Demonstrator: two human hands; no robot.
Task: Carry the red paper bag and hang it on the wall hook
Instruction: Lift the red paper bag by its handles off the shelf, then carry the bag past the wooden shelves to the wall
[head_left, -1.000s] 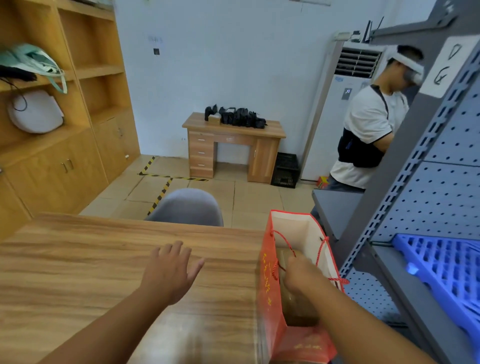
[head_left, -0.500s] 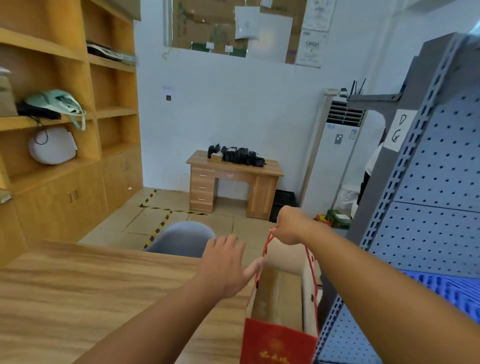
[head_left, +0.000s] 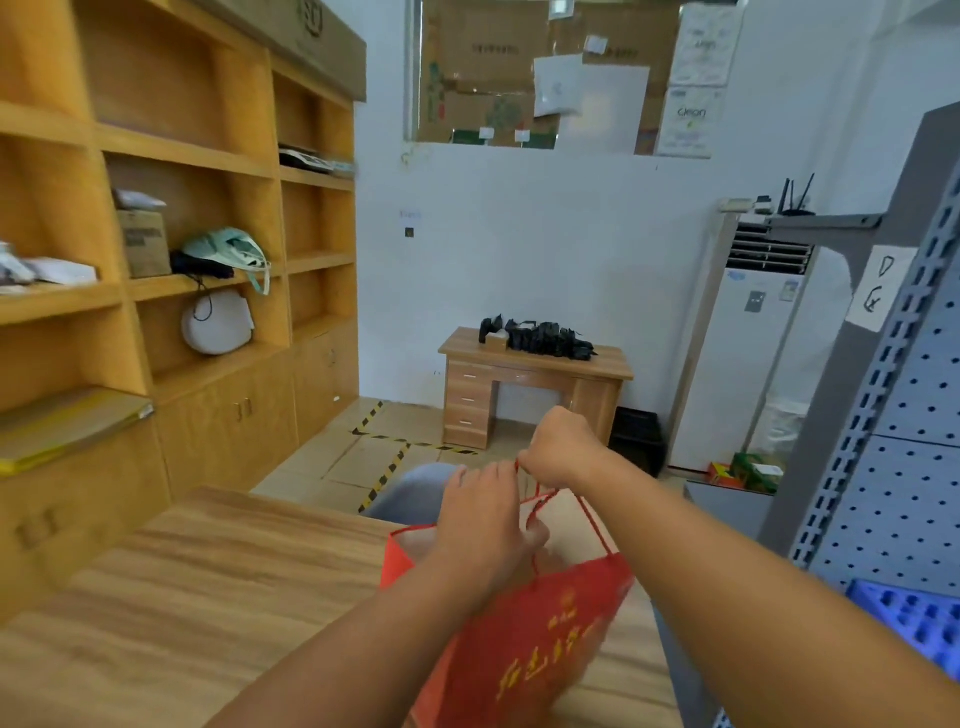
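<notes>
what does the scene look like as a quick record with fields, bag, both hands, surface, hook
bag: red paper bag with gold lettering, lifted and tilted above the wooden table
right hand: right hand closed on the red cord handles, holding them up
left hand: left hand at the bag's open top, touching a cord; grip unclear
hook: no wall hook identifiable in this view
nearby: grey pegboard rack to the right

Red paper bag (head_left: 524, 639) with yellow lettering, red cord handles (head_left: 592, 519); wood-grain tabletop (head_left: 197, 597); grey pegboard rack (head_left: 904, 467); yellow-black floor tape (head_left: 384, 470).
</notes>
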